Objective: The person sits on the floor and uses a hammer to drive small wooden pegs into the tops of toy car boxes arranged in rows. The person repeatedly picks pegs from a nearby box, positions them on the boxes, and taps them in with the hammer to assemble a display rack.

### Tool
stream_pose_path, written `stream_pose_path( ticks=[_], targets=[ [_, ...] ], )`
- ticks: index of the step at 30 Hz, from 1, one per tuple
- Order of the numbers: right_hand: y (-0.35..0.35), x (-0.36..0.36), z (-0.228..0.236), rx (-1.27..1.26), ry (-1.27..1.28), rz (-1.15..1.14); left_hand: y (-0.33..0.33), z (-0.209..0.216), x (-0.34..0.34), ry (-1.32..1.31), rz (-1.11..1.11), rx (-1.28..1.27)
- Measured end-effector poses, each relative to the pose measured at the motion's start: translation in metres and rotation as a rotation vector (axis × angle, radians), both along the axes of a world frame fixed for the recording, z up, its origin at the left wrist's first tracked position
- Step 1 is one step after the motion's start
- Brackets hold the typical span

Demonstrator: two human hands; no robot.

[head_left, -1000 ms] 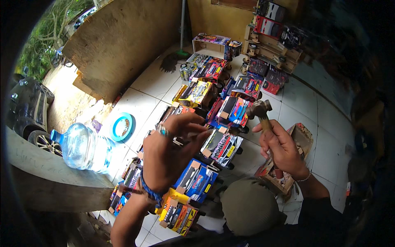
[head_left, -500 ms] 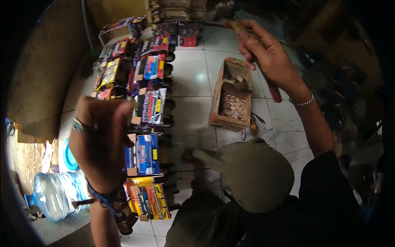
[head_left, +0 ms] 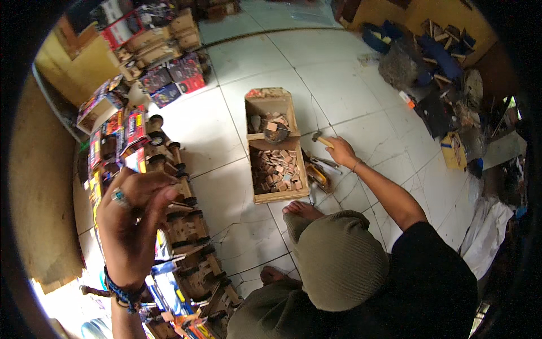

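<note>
My left hand (head_left: 132,212) is raised at the left, with a ring and a dark bracelet on it. Its thumb and forefinger pinch together; whatever they hold is too small to make out. Below it stand rows of wooden toy trucks (head_left: 189,226) with dark wheels and brightly printed sides. My right hand (head_left: 341,151) grips a hammer (head_left: 323,140) by its pale handle, low over the tiles. Just left of the hammer is a two-part wooden box (head_left: 282,198). Small wood pieces (head_left: 279,169) fill its near part, and a round dark object (head_left: 276,133) sits at the divider.
Pliers-like hand tools (head_left: 319,174) lie against the box's right side. My bent knee (head_left: 341,260) and bare foot (head_left: 303,209) are close in front of the box. More trucks (head_left: 152,48) are stacked at the far left. Bags and clutter (head_left: 435,107) line the right wall.
The view has swung, bringing more of the right side into sight. My right hand has come down with the hammer from high up to beside the box. My left hand stays raised and pinched.
</note>
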State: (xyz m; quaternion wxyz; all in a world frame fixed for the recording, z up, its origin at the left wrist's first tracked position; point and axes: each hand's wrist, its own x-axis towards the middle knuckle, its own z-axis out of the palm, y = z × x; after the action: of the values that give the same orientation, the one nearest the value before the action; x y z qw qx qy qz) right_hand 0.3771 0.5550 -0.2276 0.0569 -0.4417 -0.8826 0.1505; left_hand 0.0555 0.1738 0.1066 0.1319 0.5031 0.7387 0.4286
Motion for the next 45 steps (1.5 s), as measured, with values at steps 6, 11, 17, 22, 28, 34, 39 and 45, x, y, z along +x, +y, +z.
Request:
stream_pose_path(
  ticks=[6, 11, 17, 22, 28, 34, 39, 45],
  targets=[
    [0.048, -0.024, -0.043, -0.135, 0.132, 0.194, 0.106, -0.062, -0.022, 0.202, -0.304, -0.181],
    [-0.010, -0.022, -0.036, 0.147, 0.025, 0.230, 0.165, -0.101, -0.021, -0.282, -0.063, -0.289],
    [-0.074, -0.026, -0.039, -0.088, -0.220, 0.110, 0.211, -0.132, 0.005, -0.231, -0.036, -0.359],
    [-0.039, -0.025, -0.039, -0.170, -0.210, 0.235, 0.205, -0.132, 0.019, -0.353, -0.074, -0.316],
    [-0.053, -0.014, -0.042, -0.162, -0.188, 0.219, 0.198, -0.160, 0.016, -0.731, 0.037, -0.225],
    [-0.067, -0.006, -0.042, -0.241, -0.218, 0.061, 0.186, -0.199, 0.004, -0.686, 0.136, -0.180],
    [-0.039, 0.001, 0.039, -0.366, -0.111, -0.052, 0.185, -0.201, -0.009, -0.795, 0.077, 0.023],
    [-0.008, -0.049, 0.174, -0.351, 0.290, -0.033, 0.191, -0.182, -0.014, -0.789, 0.050, 0.254]
  ],
)
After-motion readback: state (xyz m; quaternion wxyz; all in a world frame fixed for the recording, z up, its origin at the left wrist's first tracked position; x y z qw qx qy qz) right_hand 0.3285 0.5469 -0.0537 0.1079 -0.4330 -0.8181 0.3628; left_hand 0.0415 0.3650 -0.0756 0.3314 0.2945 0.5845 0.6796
